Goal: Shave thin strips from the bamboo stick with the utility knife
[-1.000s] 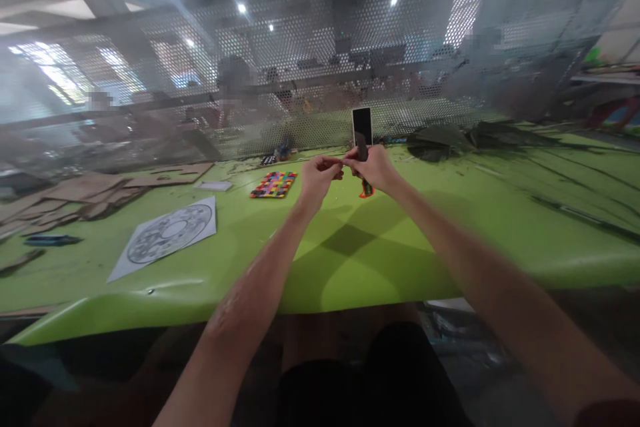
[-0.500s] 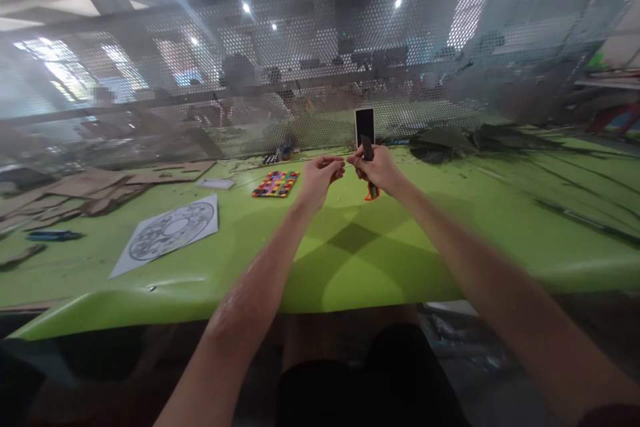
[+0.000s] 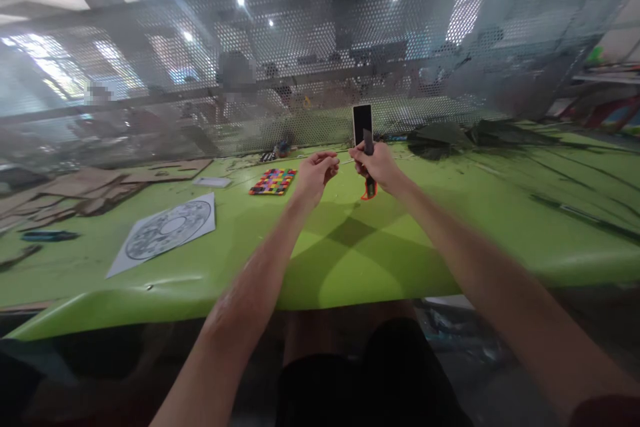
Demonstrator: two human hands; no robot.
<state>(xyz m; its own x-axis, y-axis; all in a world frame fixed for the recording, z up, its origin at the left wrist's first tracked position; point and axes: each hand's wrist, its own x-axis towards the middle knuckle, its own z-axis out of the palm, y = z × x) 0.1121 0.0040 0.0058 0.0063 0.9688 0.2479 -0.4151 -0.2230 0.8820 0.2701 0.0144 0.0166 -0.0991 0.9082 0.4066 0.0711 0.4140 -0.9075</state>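
Note:
My right hand (image 3: 379,165) is closed around a utility knife (image 3: 369,142), its broad dark blade pointing up and its orange-edged end hanging below the fist. My left hand (image 3: 317,177) is held just to the left, fingers curled and thumb pressed against them. Whatever it pinches, if anything, is too small to make out. A narrow gap separates the two hands above the green table cover (image 3: 350,273). Beyond the right hand, a phone-like dark panel with a pale rim (image 3: 363,119) stands upright. Left of my left hand lies a colourful woven square (image 3: 273,181).
A white sheet with a printed ring pattern (image 3: 173,230) lies at left, near brown cardboard pieces (image 3: 90,190) and a blue-grey tool (image 3: 49,236). Dark leaves with long stems (image 3: 440,140) spread at right. A perforated metal screen (image 3: 320,73) borders the back, with people behind it.
My hands have drawn apart: the left has shifted left, away from the right. The knife stays upright in my right hand. The whole view has shifted slightly.

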